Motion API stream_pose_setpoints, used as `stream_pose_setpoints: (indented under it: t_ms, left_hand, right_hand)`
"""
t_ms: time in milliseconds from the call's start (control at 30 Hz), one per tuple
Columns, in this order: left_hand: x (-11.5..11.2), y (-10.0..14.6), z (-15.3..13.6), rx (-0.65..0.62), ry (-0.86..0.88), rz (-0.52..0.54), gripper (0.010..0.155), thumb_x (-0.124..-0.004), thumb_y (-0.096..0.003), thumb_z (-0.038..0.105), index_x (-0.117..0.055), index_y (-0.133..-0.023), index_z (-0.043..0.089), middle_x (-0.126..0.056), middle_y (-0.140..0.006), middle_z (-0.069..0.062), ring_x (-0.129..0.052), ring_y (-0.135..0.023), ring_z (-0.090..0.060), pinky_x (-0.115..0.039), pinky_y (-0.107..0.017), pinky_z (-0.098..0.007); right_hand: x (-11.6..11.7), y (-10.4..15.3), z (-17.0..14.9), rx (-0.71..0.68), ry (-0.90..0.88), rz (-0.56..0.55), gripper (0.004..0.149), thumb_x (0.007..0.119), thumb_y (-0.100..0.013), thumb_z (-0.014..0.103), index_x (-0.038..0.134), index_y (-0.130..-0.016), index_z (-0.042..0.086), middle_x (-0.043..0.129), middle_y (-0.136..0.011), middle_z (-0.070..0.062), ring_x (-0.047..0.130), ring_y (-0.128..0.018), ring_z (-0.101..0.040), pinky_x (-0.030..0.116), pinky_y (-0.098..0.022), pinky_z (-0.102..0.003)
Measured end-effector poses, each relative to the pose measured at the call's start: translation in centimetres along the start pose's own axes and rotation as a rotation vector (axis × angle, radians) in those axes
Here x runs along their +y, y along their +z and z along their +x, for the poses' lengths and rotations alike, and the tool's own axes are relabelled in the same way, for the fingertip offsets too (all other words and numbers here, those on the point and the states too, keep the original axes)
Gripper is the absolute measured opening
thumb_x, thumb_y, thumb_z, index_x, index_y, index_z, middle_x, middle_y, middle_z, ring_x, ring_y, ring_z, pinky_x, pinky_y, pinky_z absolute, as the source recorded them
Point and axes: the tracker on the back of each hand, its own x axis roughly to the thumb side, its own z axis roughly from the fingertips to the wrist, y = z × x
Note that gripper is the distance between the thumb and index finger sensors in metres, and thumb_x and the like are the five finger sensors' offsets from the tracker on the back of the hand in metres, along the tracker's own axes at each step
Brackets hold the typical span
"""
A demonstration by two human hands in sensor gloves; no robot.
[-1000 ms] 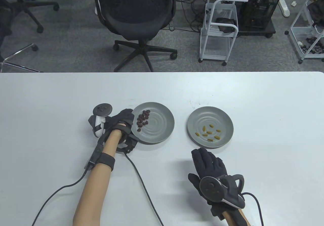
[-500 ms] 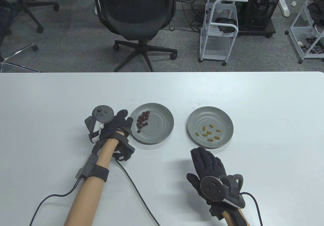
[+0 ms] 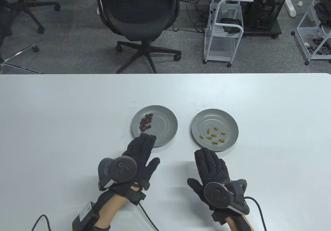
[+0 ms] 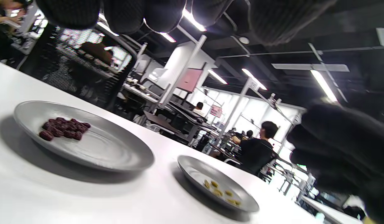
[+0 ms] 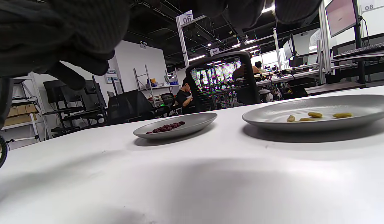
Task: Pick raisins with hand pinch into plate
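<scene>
Two grey plates stand mid-table. The left plate point(image 3: 165, 132) holds a cluster of dark red raisins point(image 3: 145, 122), also seen in the left wrist view point(image 4: 62, 127) and the right wrist view point(image 5: 167, 127). The right plate point(image 3: 227, 122) holds several yellow raisins point(image 3: 213, 136), also seen in the right wrist view point(image 5: 315, 115). My left hand point(image 3: 141, 150) lies open and empty, its fingertips over the near rim of the left plate. My right hand point(image 3: 210, 163) lies open and empty just in front of the right plate.
The white table point(image 3: 51, 112) runs the full width. Glove cables trail off the near edge. An office chair point(image 3: 139, 16) and a white cart point(image 3: 223, 31) stand on the floor beyond the far edge.
My left hand left the left side of the left plate, swung back toward me and turned palm down in front of that plate. My right hand barely shifted.
</scene>
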Motion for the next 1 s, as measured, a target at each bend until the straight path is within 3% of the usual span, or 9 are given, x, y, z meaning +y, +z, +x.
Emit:
stream_pose_setpoints:
  t_ms: [100,367,1000]
  left_hand:
    - [-1.2,1.3,0.6,-0.016,-0.022,-0.021,0.08,-0.074,-0.0487,0.051,-0.039,-0.115,0.023,-0.045,-0.119,-0.02,-0.052,-0.104,-0.052,-0.055,-0.063,-0.074]
    - [-2.7,2.1,0.1,-0.085,-0.033,-0.025,0.079,-0.075,-0.0479,0.045,-0.038,-0.115,0.025,-0.038,-0.12,-0.018,-0.041,-0.108,-0.052,-0.046,-0.066,-0.077]
    - [-3.2,1.8,-0.5,-0.085,-0.039,-0.052,0.08,-0.075,-0.0478,0.049,-0.039,-0.115,0.024,-0.039,-0.12,-0.018,-0.041,-0.108,-0.052,-0.046,-0.066,-0.077]
  right_hand:
    - [0.1,0.0,0.2,-0.004,0.008,0.004,0.096,0.072,-0.052,0.055,0.016,-0.118,0.013,0.026,-0.122,-0.022,0.043,-0.11,-0.051,0.049,-0.072,-0.071]
    - [0.7,0.0,0.5,-0.016,0.022,0.023,0.094,0.072,-0.052,0.054,0.017,-0.118,0.013,0.027,-0.122,-0.021,0.042,-0.11,-0.051,0.049,-0.072,-0.071]
    - [1.3,-0.4,0.5,-0.019,0.026,0.069,0.093,0.071,-0.053,0.053,0.019,-0.118,0.013,0.031,-0.121,-0.022,0.045,-0.109,-0.051,0.05,-0.072,-0.071]
